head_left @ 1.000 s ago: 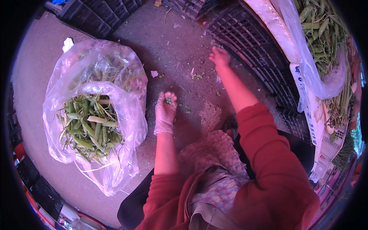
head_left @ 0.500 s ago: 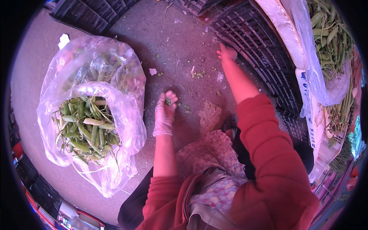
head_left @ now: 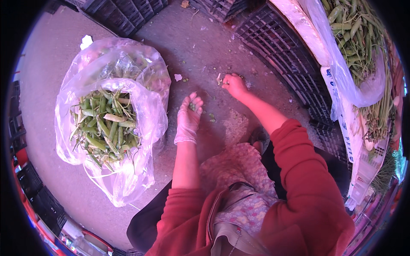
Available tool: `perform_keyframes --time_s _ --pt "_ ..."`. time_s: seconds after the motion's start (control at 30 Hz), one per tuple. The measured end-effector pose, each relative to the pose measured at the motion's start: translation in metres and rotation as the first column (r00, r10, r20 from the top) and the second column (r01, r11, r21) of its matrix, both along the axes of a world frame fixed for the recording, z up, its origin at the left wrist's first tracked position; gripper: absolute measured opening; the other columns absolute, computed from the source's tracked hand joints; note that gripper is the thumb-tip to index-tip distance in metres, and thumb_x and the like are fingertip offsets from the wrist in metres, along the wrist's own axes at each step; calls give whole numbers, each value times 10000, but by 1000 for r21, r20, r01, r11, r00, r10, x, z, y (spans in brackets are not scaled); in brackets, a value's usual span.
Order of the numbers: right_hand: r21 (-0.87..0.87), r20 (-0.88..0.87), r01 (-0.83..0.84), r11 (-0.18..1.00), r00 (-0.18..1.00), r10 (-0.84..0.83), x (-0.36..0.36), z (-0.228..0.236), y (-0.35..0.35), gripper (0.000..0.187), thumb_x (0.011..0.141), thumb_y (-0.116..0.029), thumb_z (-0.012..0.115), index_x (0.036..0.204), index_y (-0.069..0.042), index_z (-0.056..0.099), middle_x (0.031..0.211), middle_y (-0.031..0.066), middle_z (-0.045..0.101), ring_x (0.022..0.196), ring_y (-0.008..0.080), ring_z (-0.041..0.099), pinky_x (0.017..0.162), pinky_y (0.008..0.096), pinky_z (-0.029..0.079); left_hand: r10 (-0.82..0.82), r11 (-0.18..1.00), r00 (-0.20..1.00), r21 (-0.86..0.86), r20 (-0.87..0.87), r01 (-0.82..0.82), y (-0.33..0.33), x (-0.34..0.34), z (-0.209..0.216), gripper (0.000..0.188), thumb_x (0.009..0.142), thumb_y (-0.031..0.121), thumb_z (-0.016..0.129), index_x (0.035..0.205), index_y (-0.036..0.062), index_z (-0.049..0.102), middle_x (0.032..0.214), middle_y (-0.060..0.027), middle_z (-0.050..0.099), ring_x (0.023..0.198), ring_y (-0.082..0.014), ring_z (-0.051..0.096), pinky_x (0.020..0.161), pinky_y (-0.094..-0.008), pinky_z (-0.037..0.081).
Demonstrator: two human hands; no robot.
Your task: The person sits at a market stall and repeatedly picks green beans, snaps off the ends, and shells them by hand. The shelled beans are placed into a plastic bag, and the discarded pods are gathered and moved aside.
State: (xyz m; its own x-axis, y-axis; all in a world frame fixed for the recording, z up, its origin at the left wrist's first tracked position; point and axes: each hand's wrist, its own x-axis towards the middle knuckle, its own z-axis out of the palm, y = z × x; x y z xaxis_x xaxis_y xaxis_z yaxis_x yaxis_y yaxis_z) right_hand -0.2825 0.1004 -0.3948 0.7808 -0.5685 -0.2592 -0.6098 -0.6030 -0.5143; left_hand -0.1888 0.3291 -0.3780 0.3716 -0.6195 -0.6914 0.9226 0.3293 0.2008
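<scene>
My left hand [head_left: 188, 121], in a thin clear glove, is cupped palm up over the floor, with a few green peas [head_left: 192, 106] in the palm. Bare and reaching forward, my right hand [head_left: 235, 86] is down at the floor with its fingers drawn together. Whatever may be between those fingertips is hidden. A few loose peas [head_left: 212, 115] lie on the floor between the hands, and small bits lie around the right fingers. Left of my gloved hand stands a clear plastic bag [head_left: 154, 102], its mouth spread around a heap of pea pods [head_left: 104, 128].
Black plastic crates stand at the far left [head_left: 121, 17], the far middle [head_left: 220, 8] and along the right [head_left: 284, 55]. More pods [head_left: 356, 32] and thin green stalks [head_left: 378, 121] lie raised at the right. A white scrap [head_left: 178, 77] lies on the concrete floor.
My right hand has moved left and nearer, from beside the right crate to the scattered peas, and its fingers have come together. The left hand still cups its peas. The whole view has shifted slightly.
</scene>
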Motion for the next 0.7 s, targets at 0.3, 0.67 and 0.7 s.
perform_keyframes --time_s 0.3,0.67,0.7 --pt "530 -59 273 803 957 -286 1 -25 -12 126 783 -132 681 872 -47 657 820 141 663 766 290 649 711 365 503 67 997 996 45 63 -70 26 10 12 288 959 276 535 1151 69 591 952 -50 661 843 -175 637 698 -268 487" --pt "136 11 199 971 979 -202 16 -16 1 181 773 -151 709 898 -29 662 800 131 675 739 237 678 681 337 534 91 995 992 24 90 -93 36 14 16 288 962 259 528 1165 61 578 960 -66 663 856 -185 641 703 -276 495" --pt "299 -2 232 926 970 -243 15 -14 -5 178 783 -142 690 916 -27 658 808 118 673 736 221 676 675 328 536 96 995 992 18 83 -98 36 14 17 280 965 250 519 1163 61 579 961 -72 665 850 -193 644 696 -283 504"
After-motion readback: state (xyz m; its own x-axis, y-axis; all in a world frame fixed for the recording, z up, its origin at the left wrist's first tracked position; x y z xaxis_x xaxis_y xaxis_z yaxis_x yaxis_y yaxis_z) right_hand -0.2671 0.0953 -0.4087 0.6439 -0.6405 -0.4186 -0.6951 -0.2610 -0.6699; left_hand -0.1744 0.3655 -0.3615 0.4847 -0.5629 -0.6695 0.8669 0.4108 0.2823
